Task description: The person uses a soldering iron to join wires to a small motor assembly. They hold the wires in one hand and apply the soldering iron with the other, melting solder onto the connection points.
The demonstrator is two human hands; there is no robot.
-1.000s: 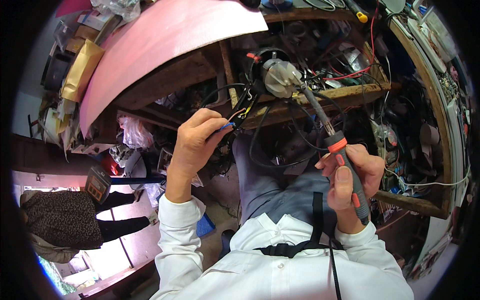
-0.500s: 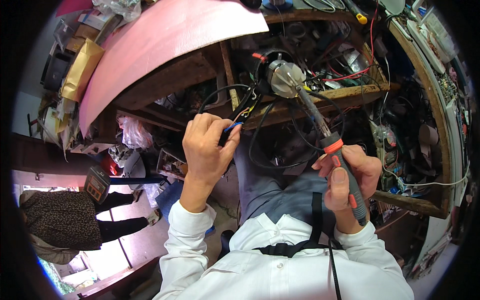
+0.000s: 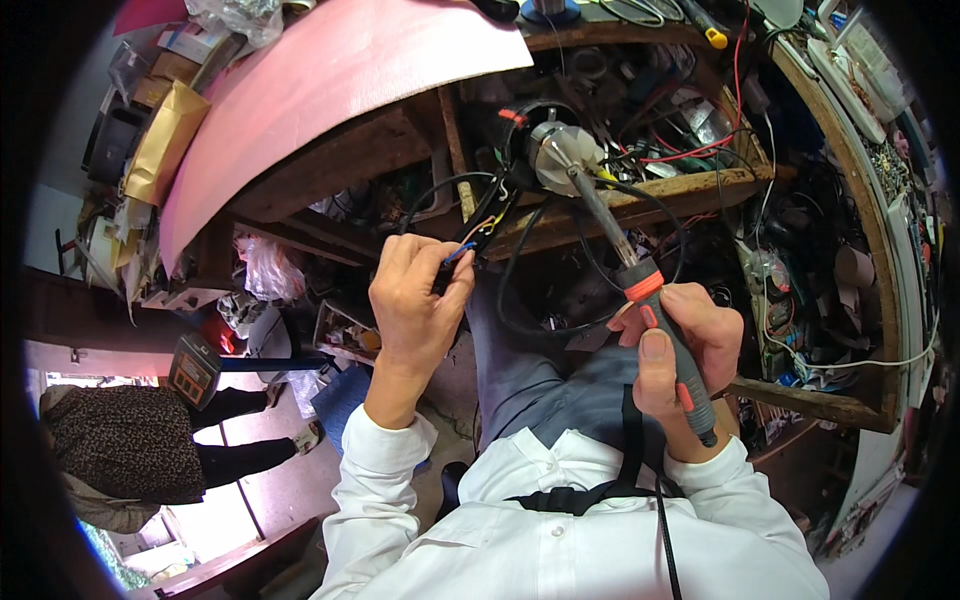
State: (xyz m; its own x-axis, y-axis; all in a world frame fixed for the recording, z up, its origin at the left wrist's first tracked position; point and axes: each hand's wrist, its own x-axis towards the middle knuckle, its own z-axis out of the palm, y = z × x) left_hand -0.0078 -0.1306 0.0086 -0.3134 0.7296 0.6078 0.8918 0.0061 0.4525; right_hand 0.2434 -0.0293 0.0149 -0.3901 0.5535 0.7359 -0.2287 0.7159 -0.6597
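Note:
A soldering iron (image 3: 668,335) with a grey and orange handle is gripped in my right hand (image 3: 690,345), its metal barrel slanting up and left. The barrel's far end overlaps a round pale metal part (image 3: 560,160) of a black device (image 3: 515,125) with a red mark; I cannot tell if they touch. Thin yellow and pinkish wires come out of the device beside a black strip. My left hand (image 3: 415,300) pinches a blue wire (image 3: 460,252) between thumb and forefinger, a little left of and below the device. A black cord (image 3: 510,305) loops beneath it.
Behind the device an open wooden drawer (image 3: 690,185) holds tangled parts and red wire. A pink sheet (image 3: 330,90) covers the bench at the far left. Wood-framed clutter stands to the right. At the left, another person (image 3: 130,440) stands on the floor.
My right hand has shifted slightly left with the soldering iron, and the barrel lies further left over the round metal part. My left hand keeps its pinch, nearly in place.

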